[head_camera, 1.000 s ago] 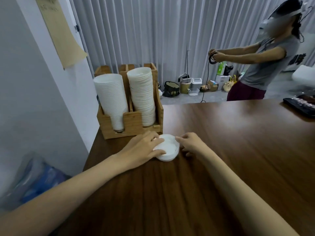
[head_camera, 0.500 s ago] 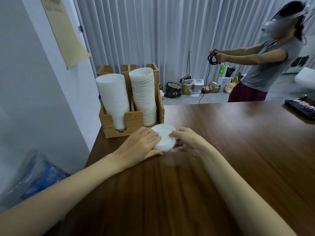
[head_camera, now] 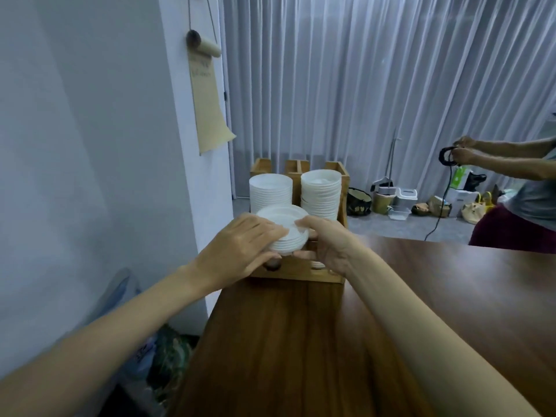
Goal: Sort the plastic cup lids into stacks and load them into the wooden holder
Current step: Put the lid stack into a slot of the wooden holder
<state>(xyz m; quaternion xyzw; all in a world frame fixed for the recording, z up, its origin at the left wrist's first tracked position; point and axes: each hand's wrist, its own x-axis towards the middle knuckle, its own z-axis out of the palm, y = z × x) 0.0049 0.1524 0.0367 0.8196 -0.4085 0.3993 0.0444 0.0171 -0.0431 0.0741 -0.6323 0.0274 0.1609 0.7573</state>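
Change: 1 s ago the small stack of lids [head_camera: 285, 230] lay on the desk [head_camera: 331, 341] between both hands; now it is off the desk and has been carried up to the wooden holder [head_camera: 301, 269].
Stack position: in the air and slightly tilted, just before the holder's front wall and low in front of the left column [head_camera: 270, 188].
Left hand [head_camera: 240, 248]: grips the stack's near-left side, fingers [head_camera: 267, 230] laid close together over the top, thumb underneath.
Right hand [head_camera: 328, 245]: curled round the right rim, fingertips pinching the edge.
Holder: 2 tall columns already stand in it, the left one and the right column [head_camera: 321, 191]; the contents of the rear compartments cannot be told.
Meaning: gathering looks finished for this batch and loading has begun, so the task seems far along.
Next need: probably raising the stack above a matching column and setting it down squarely.
Risk: a tilted stack could slide apart or knock a column.
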